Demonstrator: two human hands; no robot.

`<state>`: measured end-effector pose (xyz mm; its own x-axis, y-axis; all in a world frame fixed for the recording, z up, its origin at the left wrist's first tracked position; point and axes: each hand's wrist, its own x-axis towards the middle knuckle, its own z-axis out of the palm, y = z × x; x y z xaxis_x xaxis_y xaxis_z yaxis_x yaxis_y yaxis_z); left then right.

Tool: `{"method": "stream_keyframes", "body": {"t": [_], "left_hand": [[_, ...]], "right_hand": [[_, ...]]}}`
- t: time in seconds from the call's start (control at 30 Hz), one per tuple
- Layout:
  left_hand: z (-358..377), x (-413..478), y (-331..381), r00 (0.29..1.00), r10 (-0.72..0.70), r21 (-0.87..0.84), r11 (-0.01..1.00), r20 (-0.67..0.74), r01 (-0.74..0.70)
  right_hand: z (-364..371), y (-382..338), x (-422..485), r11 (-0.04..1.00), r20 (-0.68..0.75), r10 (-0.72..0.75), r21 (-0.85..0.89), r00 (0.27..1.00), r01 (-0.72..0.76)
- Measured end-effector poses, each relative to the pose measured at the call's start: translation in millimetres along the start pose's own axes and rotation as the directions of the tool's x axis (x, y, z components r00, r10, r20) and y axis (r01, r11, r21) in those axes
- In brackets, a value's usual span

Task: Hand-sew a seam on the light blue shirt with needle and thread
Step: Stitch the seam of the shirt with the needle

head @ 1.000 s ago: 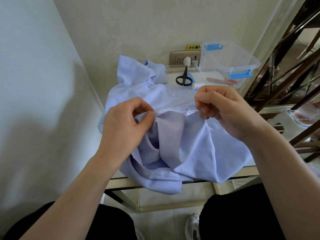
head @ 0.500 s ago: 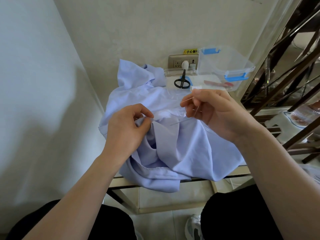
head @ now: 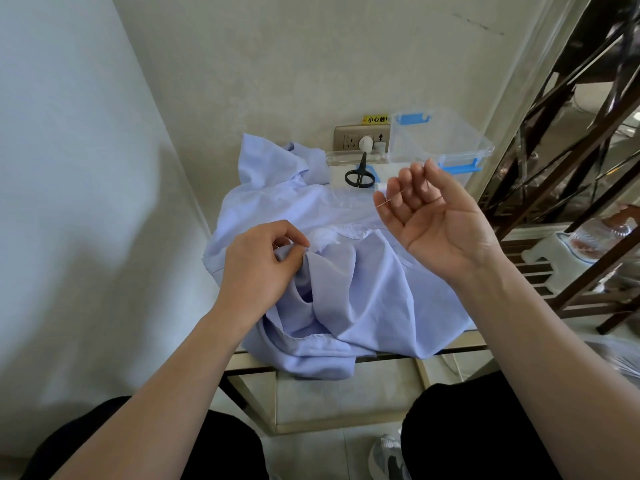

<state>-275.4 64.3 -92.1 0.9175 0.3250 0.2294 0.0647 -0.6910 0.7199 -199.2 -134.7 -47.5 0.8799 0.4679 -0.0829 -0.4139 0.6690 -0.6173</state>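
The light blue shirt [head: 363, 289] lies bunched on a small table and hangs over its front edge. My left hand [head: 259, 268] pinches a fold of the fabric near the seam, thumb against fingertips. My right hand [head: 436, 220] is raised above the shirt's right side, palm turned toward me, fingers loosely bent. A thin needle [head: 388, 201] lies across those fingers, held by the thumb side, its tip pointing left. The thread is too fine to trace.
Black scissors [head: 360, 174] and a white thread spool [head: 381, 186] lie behind the shirt. A clear plastic box [head: 446, 140] with blue clips stands at the back right, beside a wall socket [head: 349, 140]. A dark metal rack [head: 571, 168] stands to the right. Walls close in at left and behind.
My right hand has lifted up and to the right away from the seam, turning palm up with the needle. The left hand has kept its pinch on the fabric.
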Motion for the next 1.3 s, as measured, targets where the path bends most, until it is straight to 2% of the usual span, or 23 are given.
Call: {"method": "stream_keyframes", "body": {"t": [0.17, 0.27, 0.37, 0.5, 0.67, 0.73, 0.87, 0.93, 1.03, 1.07, 1.13, 1.17, 1.23, 1.3], "left_hand": [[0.7, 0.9, -0.8, 0.999, 0.013, -0.02, 1.0, 0.033, -0.012], [-0.3, 0.6, -2.2, 0.999, 0.007, -0.031, 0.999, 0.042, -0.006], [-1.5, -0.3, -2.8, 0.999, 0.012, -0.027, 1.0, 0.049, -0.011], [-2.3, -0.1, -2.4, 0.997, 0.022, -0.029, 0.999, 0.073, -0.02], [-3.8, 0.8, -2.6, 0.995, 0.025, -0.086, 0.996, 0.092, -0.017], [-4.5, 0.9, -2.3, 0.995, 0.028, -0.115, 0.993, 0.097, -0.016], [-7.0, -0.6, -2.0, 0.994, 0.044, -0.133, 0.991, 0.096, -0.031], [-8.7, -1.9, -1.0, 0.995, 0.061, -0.119, 0.992, 0.081, -0.051], [-10.3, -4.4, 1.6, 0.994, 0.095, -0.078, 0.993, 0.056, -0.091], [-10.6, -4.8, 2.2, 0.993, 0.104, -0.064, 0.993, 0.052, -0.101], [-10.7, -5.0, 2.5, 0.992, 0.12, -0.061, 0.991, 0.047, -0.117], [-10.6, -4.6, 2.1, 0.991, 0.128, -0.064, 0.99, 0.046, -0.125], [-10.4, -4.1, 1.4, 0.988, 0.14, -0.067, 0.988, 0.06, -0.136], [-9.6, -4.7, 2.4, 0.985, 0.154, -0.075, 0.986, 0.081, -0.148]], "right_hand": [[-7.3, -0.7, 6.3, 0.999, 0.051, 0.035, 0.02, 0.998, -0.036], [-11.6, 0.1, 12.6, 0.996, 0.012, -0.03, -0.085, 0.999, 0.031], [-13.5, 1.8, 17.4, 0.964, -0.092, -0.135, -0.243, 0.987, 0.109], [-18.3, 4.4, 17.5, 0.893, -0.167, -0.218, -0.431, 0.962, 0.128], [-16.5, 9.5, 10.5, 0.712, -0.01, -0.288, -0.67, 0.958, 0.208], [-13.3, 9.6, 7.7, 0.675, 0.03, -0.24, -0.713, 0.97, 0.189], [-8.2, 0.3, 4.7, 0.489, 0.071, -0.157, -0.861, 0.985, 0.14], [-5.3, -5.3, 0.3, 0.372, 0.097, -0.107, -0.919, 0.99, 0.13], [-2.7, -6.7, -6.1, 0.111, 0.121, 0.026, -0.987, 0.992, 0.118], [-1.1, -5.2, -7.0, 0.077, 0.116, 0.088, -0.991, 0.989, 0.109], [1.7, -1.4, -7.3, 0.093, 0.093, 0.219, -0.993, 0.971, 0.074], [2.8, 1.2, -6.3, 0.151, 0.096, 0.255, -0.987, 0.962, 0.058], [4.5, 7.1, -2.2, 0.38, 0.131, 0.207, -0.924, 0.97, 0.044], [6.5, 12.5, 2.1, 0.644, 0.144, 0.085, -0.763, 0.986, 0.056]]}}
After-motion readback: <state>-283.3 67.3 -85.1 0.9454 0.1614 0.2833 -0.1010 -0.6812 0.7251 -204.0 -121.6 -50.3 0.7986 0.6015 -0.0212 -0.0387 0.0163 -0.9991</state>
